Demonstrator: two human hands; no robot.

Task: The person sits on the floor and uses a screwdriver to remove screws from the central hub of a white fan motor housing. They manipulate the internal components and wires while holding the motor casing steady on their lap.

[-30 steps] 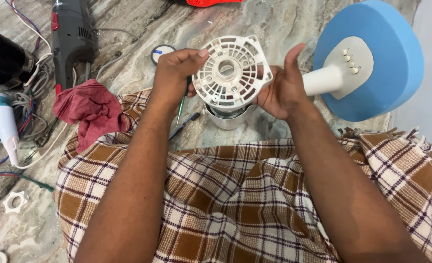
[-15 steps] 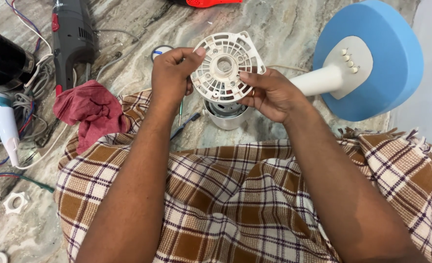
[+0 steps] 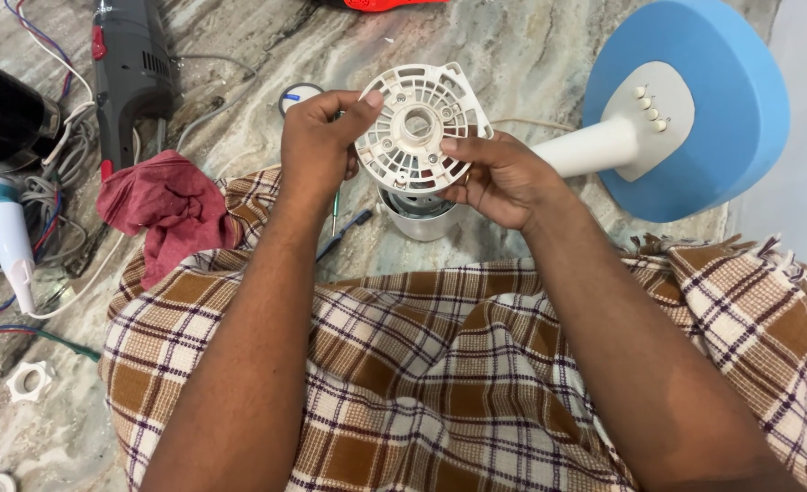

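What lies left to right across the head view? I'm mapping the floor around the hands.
Hair dryer → red cloth → left hand → white fan cover → right hand → blue fan base.

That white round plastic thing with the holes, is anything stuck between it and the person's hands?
No. Both hands hold the white round cover directly: the left hand pinches its left rim, and the right hand grips its right and lower edge. Nothing visible lies between fingers and plastic. The motor housing sits just below it.
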